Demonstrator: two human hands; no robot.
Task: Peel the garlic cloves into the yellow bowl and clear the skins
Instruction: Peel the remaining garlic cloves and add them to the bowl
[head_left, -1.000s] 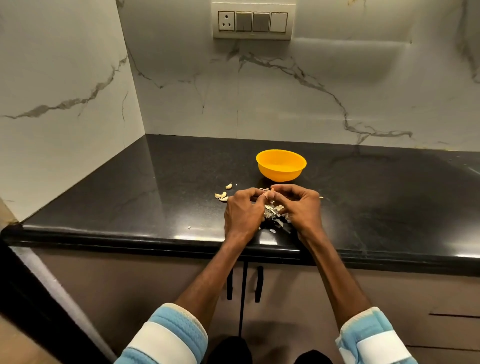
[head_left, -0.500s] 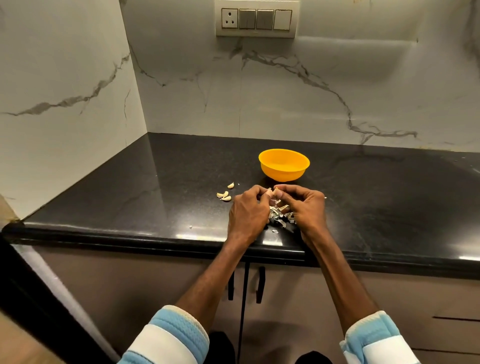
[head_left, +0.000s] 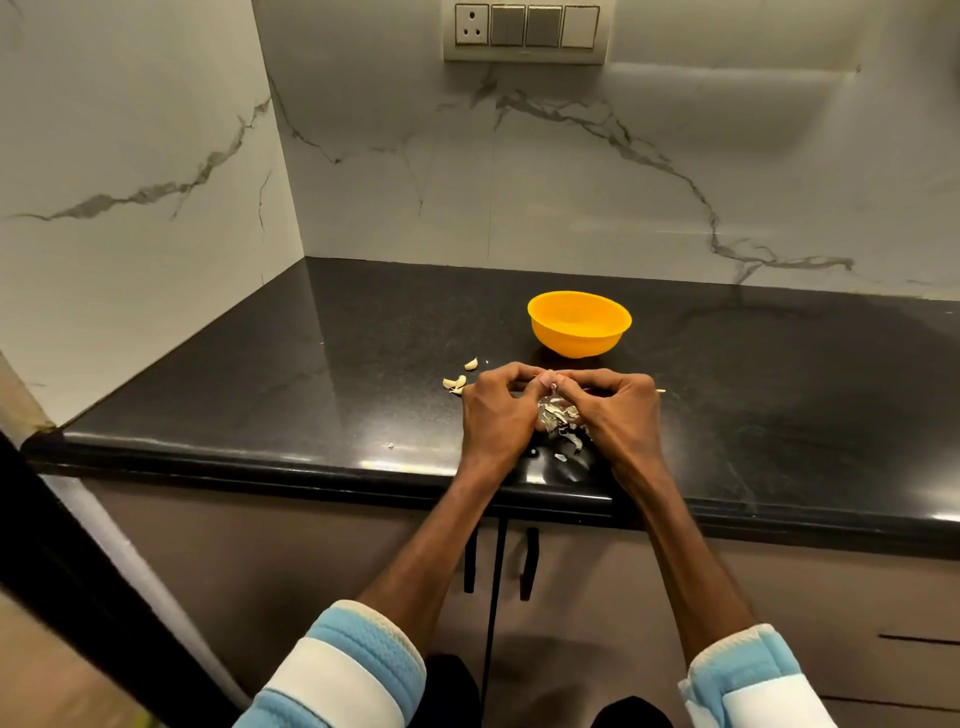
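I see both hands together: left hand (head_left: 497, 410) and right hand (head_left: 619, 411) meet at the fingertips, both pinching one garlic clove (head_left: 549, 382) over the black countertop (head_left: 322, 374). Skin pile (head_left: 560, 423) lies on the counter between the wrists. Loose cloves (head_left: 457, 383) lie just left of the left hand. Yellow bowl (head_left: 579, 338) stands upright just behind the hands, not touching them. Switch panel (head_left: 524, 28) is up on the marble wall

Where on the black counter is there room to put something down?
Plenty of bare counter lies right of the bowl and the right hand. The back left corner, between the walls and the bowl, is bare too. It is crowded by the front edge: skins piled between the hands, which pinch a clove, loose cloves beside the left hand.
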